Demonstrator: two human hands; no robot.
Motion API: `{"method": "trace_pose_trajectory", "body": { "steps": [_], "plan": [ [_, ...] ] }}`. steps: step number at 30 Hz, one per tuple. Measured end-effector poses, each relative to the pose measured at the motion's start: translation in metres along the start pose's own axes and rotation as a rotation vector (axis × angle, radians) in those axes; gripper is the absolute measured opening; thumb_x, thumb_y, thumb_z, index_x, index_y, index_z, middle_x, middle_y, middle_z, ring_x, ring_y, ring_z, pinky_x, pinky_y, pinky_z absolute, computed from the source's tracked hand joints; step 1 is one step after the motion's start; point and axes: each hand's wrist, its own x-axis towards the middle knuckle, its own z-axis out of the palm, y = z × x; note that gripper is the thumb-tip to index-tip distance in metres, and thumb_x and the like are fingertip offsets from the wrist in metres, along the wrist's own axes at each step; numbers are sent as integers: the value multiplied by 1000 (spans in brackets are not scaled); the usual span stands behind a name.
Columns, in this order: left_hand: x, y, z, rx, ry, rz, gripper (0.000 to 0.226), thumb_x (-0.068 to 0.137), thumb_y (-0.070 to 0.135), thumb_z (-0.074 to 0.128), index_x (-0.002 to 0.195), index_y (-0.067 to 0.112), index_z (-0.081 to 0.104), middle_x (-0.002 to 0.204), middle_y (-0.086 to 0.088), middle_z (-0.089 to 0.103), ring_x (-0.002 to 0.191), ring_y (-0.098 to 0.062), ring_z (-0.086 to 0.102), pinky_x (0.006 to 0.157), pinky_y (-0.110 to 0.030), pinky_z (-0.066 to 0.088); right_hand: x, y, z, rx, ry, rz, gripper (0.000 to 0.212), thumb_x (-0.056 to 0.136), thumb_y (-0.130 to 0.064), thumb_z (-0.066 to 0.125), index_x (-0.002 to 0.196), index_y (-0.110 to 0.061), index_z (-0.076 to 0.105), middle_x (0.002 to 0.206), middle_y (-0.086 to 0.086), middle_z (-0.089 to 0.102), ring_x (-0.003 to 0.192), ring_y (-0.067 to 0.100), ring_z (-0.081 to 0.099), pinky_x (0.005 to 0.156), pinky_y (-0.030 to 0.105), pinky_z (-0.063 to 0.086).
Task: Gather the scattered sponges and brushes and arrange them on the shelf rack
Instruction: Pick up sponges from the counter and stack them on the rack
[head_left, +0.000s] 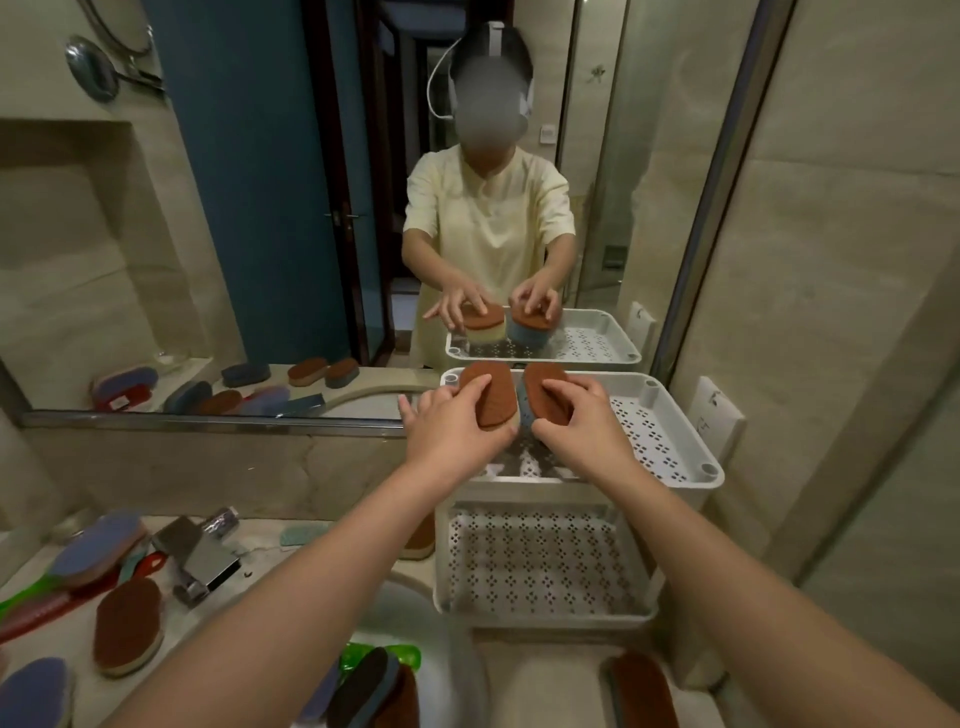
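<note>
A white perforated shelf rack stands against the mirror, its top tray (670, 431) above a lower tray (540, 566). My left hand (457, 423) holds a brown-topped sponge with a yellow base (491, 395) at the top tray's left end. Beside it, my right hand (582, 421) holds a brown-topped sponge with a blue base (545, 387). The two sponges lie side by side, almost touching. More sponges lie on the counter at lower left, a brown one (127, 626) and a blue one (98, 545) among them. Brush handles (31, 605) in green and red lie there too.
A chrome faucet (200, 558) stands over the sink (426, 649), where a dark sponge (363, 696) and a green item (382, 654) lie. Another brown sponge (641, 693) rests on the counter at bottom right. The mirror (260, 208) rises directly behind the rack, a wall at right.
</note>
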Motion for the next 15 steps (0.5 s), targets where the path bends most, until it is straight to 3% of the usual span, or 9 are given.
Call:
{"method": "trace_pose_trajectory", "body": {
  "steps": [4,11,15],
  "plan": [
    [12,-1,6,98,-7,11,76,78,72,48,145,39,32,141,-6,46,136,-27,31,117,-55,-1,16,5,7,-42,-70,-16,63,78,-29,66,139,-22,50,145,-1,33,120,15,49,99,27,40],
    [15,-6,13,183,-42,14,69,83,59,54,145,34,35,152,-5,23,142,-27,15,118,-51,9,20,8,14,-99,-200,-56,61,84,-22,59,142,-20,44,150,2,27,121,20,51,102,30,42],
    [16,-8,17,188,-56,-21,72,87,51,57,149,32,25,150,-4,27,135,-26,28,111,-45,31,19,6,14,-182,-172,-25,61,85,-13,53,144,-21,41,146,1,27,114,24,55,92,36,51]
  ]
}}
